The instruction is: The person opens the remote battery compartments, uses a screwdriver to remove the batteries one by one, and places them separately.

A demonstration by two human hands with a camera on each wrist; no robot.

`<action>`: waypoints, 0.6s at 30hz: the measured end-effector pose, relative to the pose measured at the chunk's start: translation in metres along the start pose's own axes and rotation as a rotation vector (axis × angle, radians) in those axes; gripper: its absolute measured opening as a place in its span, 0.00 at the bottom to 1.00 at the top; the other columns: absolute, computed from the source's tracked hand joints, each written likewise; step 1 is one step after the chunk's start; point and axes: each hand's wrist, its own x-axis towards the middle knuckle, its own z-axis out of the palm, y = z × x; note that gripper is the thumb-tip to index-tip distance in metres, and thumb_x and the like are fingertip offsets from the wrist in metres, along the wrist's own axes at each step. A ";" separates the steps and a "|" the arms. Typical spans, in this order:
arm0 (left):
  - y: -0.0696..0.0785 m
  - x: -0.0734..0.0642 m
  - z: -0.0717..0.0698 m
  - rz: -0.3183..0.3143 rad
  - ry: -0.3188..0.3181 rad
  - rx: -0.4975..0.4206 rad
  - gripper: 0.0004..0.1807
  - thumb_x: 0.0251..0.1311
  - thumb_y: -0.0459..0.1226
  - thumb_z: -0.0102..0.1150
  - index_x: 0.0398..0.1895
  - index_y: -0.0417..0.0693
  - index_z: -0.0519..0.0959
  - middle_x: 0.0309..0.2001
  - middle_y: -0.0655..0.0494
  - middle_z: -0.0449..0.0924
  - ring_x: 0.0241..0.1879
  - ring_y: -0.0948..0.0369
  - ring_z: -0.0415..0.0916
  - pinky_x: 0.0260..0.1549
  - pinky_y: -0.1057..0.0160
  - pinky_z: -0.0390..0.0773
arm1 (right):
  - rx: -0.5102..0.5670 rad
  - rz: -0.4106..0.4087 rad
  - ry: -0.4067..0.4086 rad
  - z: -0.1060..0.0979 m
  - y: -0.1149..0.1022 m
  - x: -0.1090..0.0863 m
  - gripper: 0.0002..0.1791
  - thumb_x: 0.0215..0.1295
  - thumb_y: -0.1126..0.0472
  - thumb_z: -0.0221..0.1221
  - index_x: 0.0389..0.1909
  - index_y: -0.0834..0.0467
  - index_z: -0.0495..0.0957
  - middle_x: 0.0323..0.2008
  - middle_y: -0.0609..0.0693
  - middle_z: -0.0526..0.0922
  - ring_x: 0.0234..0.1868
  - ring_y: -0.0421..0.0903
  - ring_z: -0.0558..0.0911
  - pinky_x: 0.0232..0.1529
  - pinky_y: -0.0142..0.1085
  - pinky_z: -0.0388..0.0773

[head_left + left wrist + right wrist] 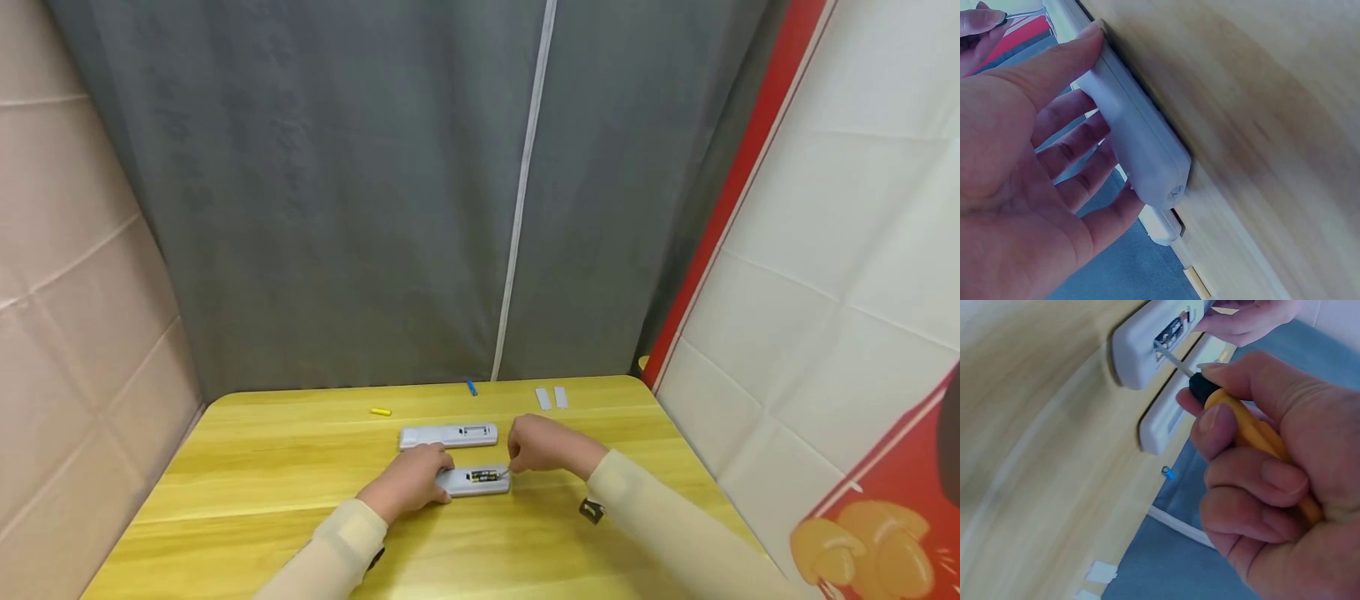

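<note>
A white remote control (491, 490) lies back up on the table, its battery bay uncovered with dark batteries (483, 476) inside. My left hand (412, 479) holds its left end, thumb along one side and fingers along the other in the left wrist view. In my right hand (1260, 469) is a screwdriver with an orange-yellow handle (1250, 425), gripped by curled fingers. The screwdriver's metal tip reaches the end of the battery bay in the right wrist view. Just behind lies a second white remote control (435, 435), its bay also uncovered.
Toward the table's back edge lie a yellow cylinder (380, 411), apparently a battery, and a similar blue cylinder (472, 387). Two small white covers (552, 398) lie at the back right. A grey curtain (360, 208) hangs behind the wooden table (247, 467).
</note>
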 end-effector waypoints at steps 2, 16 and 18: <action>0.000 0.000 0.000 -0.002 -0.002 -0.002 0.23 0.58 0.43 0.86 0.53 0.45 0.89 0.46 0.57 0.83 0.45 0.56 0.79 0.54 0.51 0.82 | 0.019 0.009 -0.003 0.001 0.000 -0.003 0.17 0.63 0.68 0.74 0.16 0.54 0.84 0.13 0.35 0.74 0.16 0.34 0.71 0.25 0.30 0.68; 0.003 -0.006 -0.002 -0.004 -0.005 -0.009 0.23 0.58 0.43 0.86 0.53 0.45 0.89 0.49 0.55 0.85 0.48 0.54 0.81 0.56 0.50 0.82 | 0.039 0.019 -0.003 0.006 0.003 -0.006 0.16 0.64 0.66 0.75 0.19 0.52 0.85 0.15 0.37 0.79 0.17 0.34 0.76 0.25 0.31 0.73; 0.003 -0.006 -0.003 -0.005 -0.005 -0.008 0.23 0.58 0.43 0.86 0.53 0.45 0.90 0.49 0.54 0.85 0.48 0.54 0.81 0.56 0.50 0.82 | 0.047 0.009 -0.005 0.006 0.005 -0.005 0.15 0.64 0.66 0.75 0.19 0.51 0.85 0.16 0.36 0.79 0.17 0.34 0.76 0.25 0.31 0.73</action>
